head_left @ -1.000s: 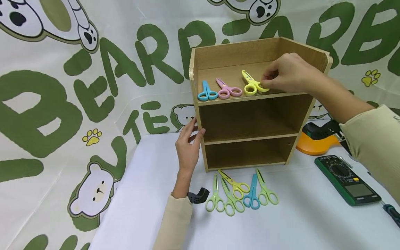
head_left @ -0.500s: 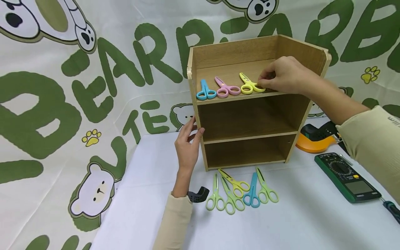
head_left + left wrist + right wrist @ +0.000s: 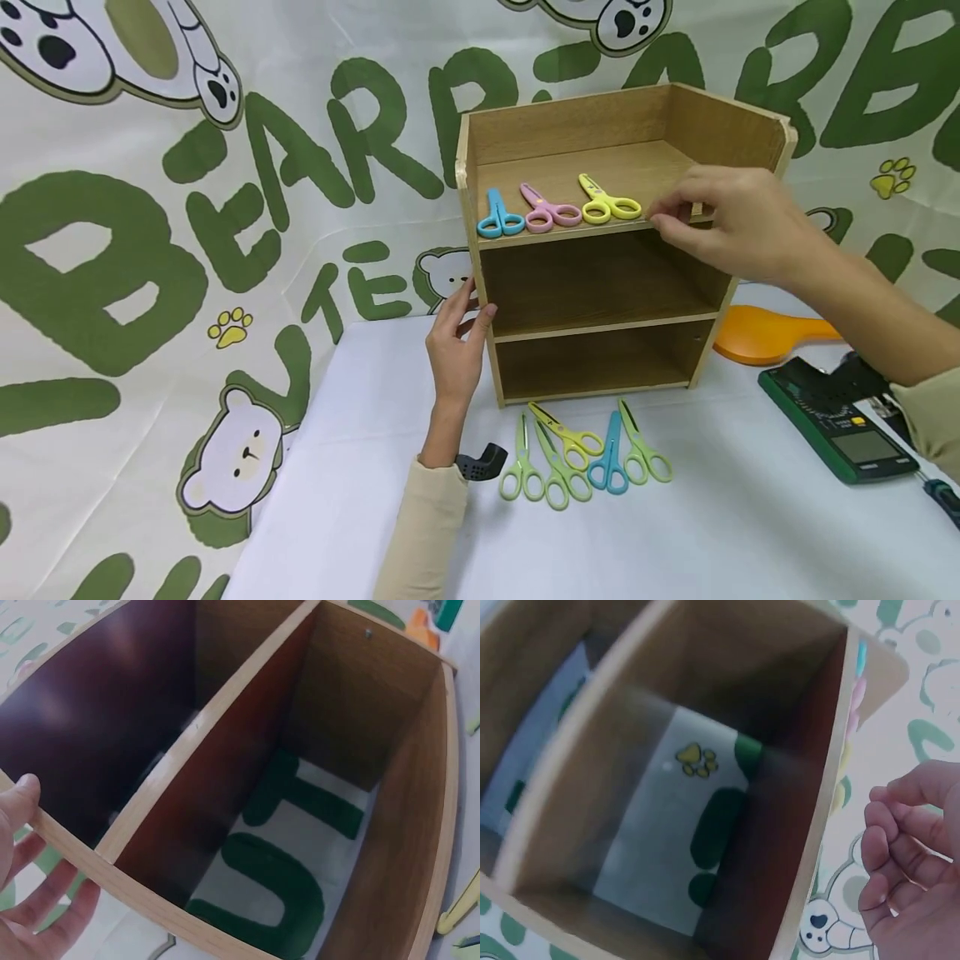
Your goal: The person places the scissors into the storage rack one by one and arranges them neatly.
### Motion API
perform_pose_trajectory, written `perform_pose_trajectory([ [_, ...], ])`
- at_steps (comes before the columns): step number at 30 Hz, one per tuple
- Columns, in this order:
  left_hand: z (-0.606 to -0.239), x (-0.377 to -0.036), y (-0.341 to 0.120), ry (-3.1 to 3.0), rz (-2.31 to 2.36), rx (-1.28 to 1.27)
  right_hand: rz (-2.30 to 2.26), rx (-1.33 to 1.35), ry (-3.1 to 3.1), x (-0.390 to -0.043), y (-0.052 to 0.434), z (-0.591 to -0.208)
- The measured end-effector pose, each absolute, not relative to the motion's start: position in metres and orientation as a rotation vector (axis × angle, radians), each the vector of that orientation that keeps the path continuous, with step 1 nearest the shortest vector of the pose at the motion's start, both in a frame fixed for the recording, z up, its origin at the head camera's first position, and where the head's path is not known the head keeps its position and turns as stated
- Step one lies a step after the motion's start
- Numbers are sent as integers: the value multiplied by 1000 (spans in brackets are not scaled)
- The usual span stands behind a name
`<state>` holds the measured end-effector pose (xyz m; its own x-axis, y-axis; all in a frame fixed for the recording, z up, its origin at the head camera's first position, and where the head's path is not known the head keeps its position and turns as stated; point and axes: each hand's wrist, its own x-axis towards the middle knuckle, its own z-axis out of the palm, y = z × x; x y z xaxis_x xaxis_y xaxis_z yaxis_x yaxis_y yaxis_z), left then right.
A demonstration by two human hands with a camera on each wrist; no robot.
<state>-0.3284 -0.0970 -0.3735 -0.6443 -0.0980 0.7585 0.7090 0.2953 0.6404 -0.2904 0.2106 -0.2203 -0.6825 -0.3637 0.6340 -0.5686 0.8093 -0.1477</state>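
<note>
Yellow scissors (image 3: 602, 198): Laid flat on the upper deck of the wooden shelf unit (image 3: 637, 154), with the blades directed toward the back and the handles set close to the front edge.
Right grip (image 3: 735, 221): Released. Nothing was held; the fingers were loosely curled, and the fingertips were located just beside the yellow handles, apart from them.
Handle clearance: With the loops seated so near the edge, it was judged best that they be left clear of the fingers, so that no handle could be snagged and dragged off.
Pink scissors (image 3: 546, 208) and blue scissors (image 3: 495, 212): Arranged in one row to the left of the yellow pair, handles forward. Contact between neighbouring handles could not be determined.
Row spacing: Slight, even gaps with all blades turned inward were judged advisable.
Left grip (image 3: 455, 342): The left side panel (image 3: 139, 893) was held by its edge, between thumb and fingers.
Panel support: Light, steady pressure was judged sufficient; tilting of the unit was to be avoided.
Tabletop (image 3: 360, 467): In front of the unit were placed a left green pair (image 3: 522, 456), a middle green pair (image 3: 557, 467), a second yellow pair (image 3: 562, 433), a second blue pair (image 3: 612, 446) and a right green pair (image 3: 634, 435).
Multimeter (image 3: 870, 450): Positioned at the right, partly covered from view, near an orange object (image 3: 761, 333).
</note>
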Motion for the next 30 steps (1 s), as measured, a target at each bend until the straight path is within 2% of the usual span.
perform_pose_trajectory([
  [6, -367, -321, -96, -1861, -1431, -546, 458, 832, -2357, -259, 220, -264],
  [13, -366, -321, -96, -1858, -1436, -539, 445, 858, -2451, -236, 229, -332],
  [26, -366, -320, -97, -1855, -1430, -543, 504, 751, -2625, -225, 231, -427],
  [30, -366, -319, -97, -1858, -1428, -547, 517, 789, -2627, -225, 231, -452],
])
